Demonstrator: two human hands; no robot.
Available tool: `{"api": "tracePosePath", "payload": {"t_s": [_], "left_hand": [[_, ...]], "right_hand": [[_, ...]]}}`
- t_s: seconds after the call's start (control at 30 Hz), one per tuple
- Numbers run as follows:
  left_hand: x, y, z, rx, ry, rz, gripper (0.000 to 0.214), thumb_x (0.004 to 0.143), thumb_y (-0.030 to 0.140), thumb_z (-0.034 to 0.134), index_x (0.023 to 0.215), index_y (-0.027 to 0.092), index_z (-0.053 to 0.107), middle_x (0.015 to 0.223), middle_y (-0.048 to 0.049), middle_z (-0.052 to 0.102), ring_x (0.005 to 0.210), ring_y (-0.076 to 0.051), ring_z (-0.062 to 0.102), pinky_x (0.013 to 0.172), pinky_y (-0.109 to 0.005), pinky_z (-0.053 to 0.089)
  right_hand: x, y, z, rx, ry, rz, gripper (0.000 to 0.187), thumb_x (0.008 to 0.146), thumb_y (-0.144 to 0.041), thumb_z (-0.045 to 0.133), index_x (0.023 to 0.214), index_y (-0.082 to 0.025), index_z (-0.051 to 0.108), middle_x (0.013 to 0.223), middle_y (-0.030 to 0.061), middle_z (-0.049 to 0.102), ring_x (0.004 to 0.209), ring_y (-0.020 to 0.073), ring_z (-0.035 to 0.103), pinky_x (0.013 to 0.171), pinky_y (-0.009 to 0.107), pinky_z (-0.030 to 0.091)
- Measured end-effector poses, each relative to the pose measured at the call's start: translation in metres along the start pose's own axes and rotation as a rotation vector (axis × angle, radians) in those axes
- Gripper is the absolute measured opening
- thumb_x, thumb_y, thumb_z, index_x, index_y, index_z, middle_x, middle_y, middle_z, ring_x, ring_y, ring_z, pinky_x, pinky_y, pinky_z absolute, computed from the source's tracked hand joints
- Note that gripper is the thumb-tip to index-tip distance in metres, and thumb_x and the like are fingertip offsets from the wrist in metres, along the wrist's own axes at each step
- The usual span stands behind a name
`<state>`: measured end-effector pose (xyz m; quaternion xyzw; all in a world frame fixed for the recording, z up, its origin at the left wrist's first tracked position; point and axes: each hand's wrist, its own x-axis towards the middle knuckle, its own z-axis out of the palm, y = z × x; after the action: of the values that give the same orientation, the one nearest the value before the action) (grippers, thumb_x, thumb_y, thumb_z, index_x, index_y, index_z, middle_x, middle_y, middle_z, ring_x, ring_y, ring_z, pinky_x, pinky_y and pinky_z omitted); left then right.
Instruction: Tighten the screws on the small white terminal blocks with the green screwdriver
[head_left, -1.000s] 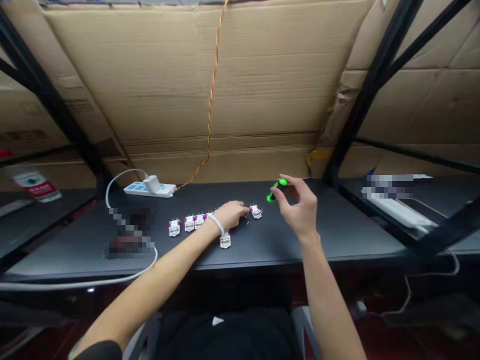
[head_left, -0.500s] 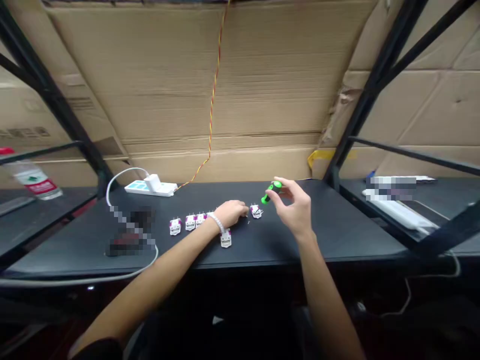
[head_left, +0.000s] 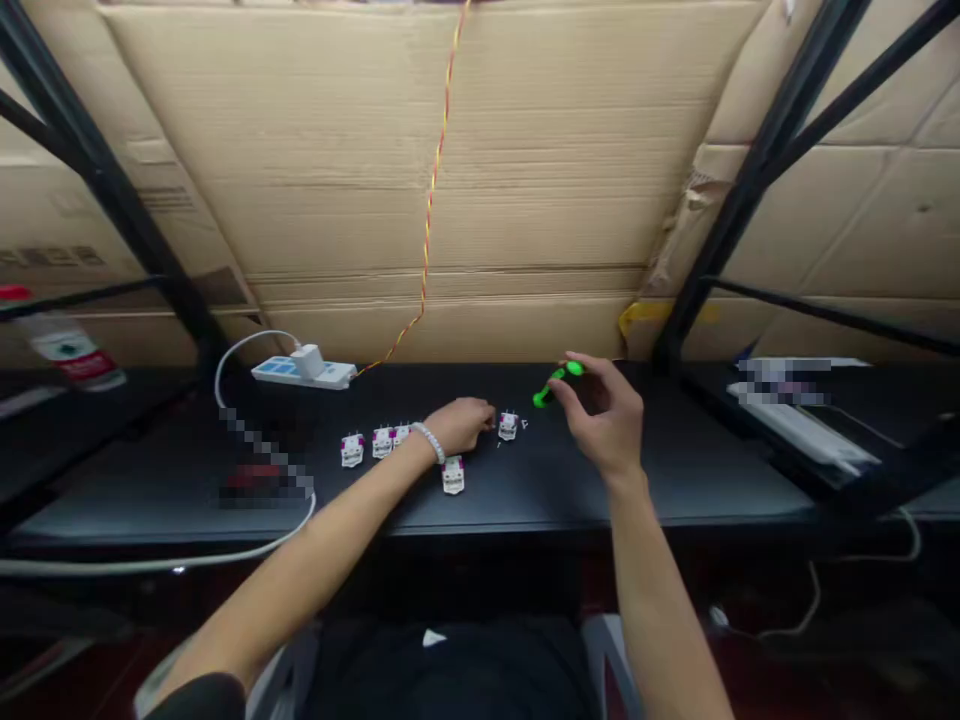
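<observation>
My right hand [head_left: 611,415] is raised over the black desk, thumb and fingers closed on a green and black screwdriver [head_left: 557,378] that tilts down to the left. On the desk, my left hand [head_left: 463,424] rests with curled fingers; whatever is in them is hidden. Just right of its fingertips sits a small white and purple module [head_left: 508,426] with pins on top. Tiny white bits [head_left: 524,424] lie beside that module. Below my left wrist is another such module [head_left: 453,475], and several more [head_left: 352,450] stand in a row to the left.
A white power strip [head_left: 330,376] with a plugged-in adapter lies at the back left, its white cable [head_left: 262,545] looping to the front edge. A twisted red-yellow wire [head_left: 429,215] hangs before the cardboard wall. Black frame posts [head_left: 739,190] flank the desk [head_left: 697,470].
My right hand has shifted slightly right with the screwdriver. The module by my left fingertips has turned more upright, and a small white bit now lies to its right. My left hand stays nearly in place.
</observation>
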<state>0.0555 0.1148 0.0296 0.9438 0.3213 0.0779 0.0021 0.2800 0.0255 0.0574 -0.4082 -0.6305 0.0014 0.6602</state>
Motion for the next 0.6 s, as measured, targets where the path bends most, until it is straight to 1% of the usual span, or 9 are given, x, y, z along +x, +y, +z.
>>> {"api": "tracePosePath", "payload": {"t_s": [0.1,0.17,0.2,0.23,0.27,0.33,0.4,0.47,0.6], "left_hand": [[-0.012,0.0,-0.014,-0.059,0.071,-0.021,0.017,0.098,0.009,0.059,0.103,0.015,0.073,0.105,-0.0093,0.078,0.098,-0.022,0.074,0.09,-0.031,0.056],[-0.022,0.002,-0.024,-0.168,0.164,-0.02,0.015,0.097,0.009,0.06,0.1,0.016,0.073,0.102,-0.0073,0.078,0.092,-0.02,0.073,0.088,-0.03,0.056],[-0.028,0.003,-0.028,-0.216,0.204,-0.008,0.014,0.096,0.01,0.061,0.098,0.017,0.073,0.099,-0.0065,0.078,0.089,-0.019,0.073,0.087,-0.03,0.056],[-0.034,0.005,-0.031,-0.259,0.241,0.006,0.013,0.096,0.01,0.061,0.097,0.017,0.073,0.097,-0.0058,0.078,0.087,-0.018,0.072,0.087,-0.03,0.056],[-0.039,0.006,-0.034,-0.292,0.272,0.02,0.013,0.096,0.011,0.062,0.096,0.017,0.072,0.096,-0.0053,0.078,0.086,-0.018,0.072,0.086,-0.029,0.056],[-0.048,0.01,-0.038,-0.342,0.323,0.037,0.012,0.096,0.012,0.061,0.096,0.017,0.072,0.094,-0.0049,0.077,0.085,-0.018,0.072,0.086,-0.029,0.056],[-0.055,0.014,-0.041,-0.367,0.347,0.042,0.013,0.097,0.011,0.06,0.096,0.017,0.071,0.094,-0.0047,0.077,0.086,-0.017,0.072,0.085,-0.028,0.056],[-0.06,0.018,-0.043,-0.377,0.353,0.041,0.013,0.096,0.011,0.06,0.096,0.018,0.071,0.095,-0.0048,0.076,0.086,-0.017,0.072,0.085,-0.028,0.056],[-0.067,0.022,-0.047,-0.389,0.363,0.043,0.013,0.098,0.013,0.059,0.097,0.018,0.071,0.095,-0.0056,0.076,0.088,-0.018,0.072,0.085,-0.029,0.056]], "right_hand": [[-0.001,-0.009,-0.005,0.057,0.015,-0.016,0.03,0.1,-0.034,0.067,0.129,-0.026,0.066,0.11,0.0058,0.071,0.1,0.022,0.074,0.089,0.039,0.063],[-0.002,-0.02,-0.007,0.128,-0.014,-0.009,0.029,0.108,-0.033,0.049,0.134,-0.027,0.06,0.109,0.0056,0.066,0.101,0.021,0.073,0.085,0.037,0.062],[-0.003,-0.027,-0.007,0.135,-0.042,-0.009,0.03,0.11,-0.032,0.042,0.135,-0.027,0.058,0.107,0.0052,0.064,0.098,0.0199,0.071,0.083,0.036,0.061],[-0.005,-0.035,-0.006,0.124,-0.085,-0.018,0.031,0.111,-0.031,0.037,0.133,-0.027,0.058,0.101,0.0038,0.062,0.086,0.0176,0.069,0.077,0.033,0.06],[-0.006,-0.042,-0.005,0.093,-0.165,-0.028,0.031,0.11,-0.029,0.036,0.13,-0.027,0.059,0.097,0.0033,0.061,0.079,0.0166,0.065,0.072,0.032,0.058],[-0.01,-0.053,0.001,-0.053,-0.399,-0.034,0.024,0.106,-0.026,0.046,0.122,-0.025,0.064,0.1,0.0049,0.065,0.083,0.0184,0.065,0.077,0.033,0.056],[-0.015,-0.059,0.011,-0.179,-0.535,-0.037,0.014,0.1,-0.028,0.061,0.112,-0.024,0.067,0.098,0.0047,0.068,0.079,0.0193,0.065,0.075,0.034,0.054],[-0.02,-0.058,0.022,-0.25,-0.551,0.0,0.007,0.098,-0.026,0.064,0.104,-0.023,0.067,0.097,0.0054,0.071,0.081,0.021,0.067,0.076,0.034,0.053],[-0.026,-0.053,0.041,-0.165,-0.557,0.017,0.005,0.099,-0.026,0.064,0.095,-0.023,0.067,0.094,0.0049,0.075,0.084,0.022,0.071,0.078,0.034,0.053]]}}
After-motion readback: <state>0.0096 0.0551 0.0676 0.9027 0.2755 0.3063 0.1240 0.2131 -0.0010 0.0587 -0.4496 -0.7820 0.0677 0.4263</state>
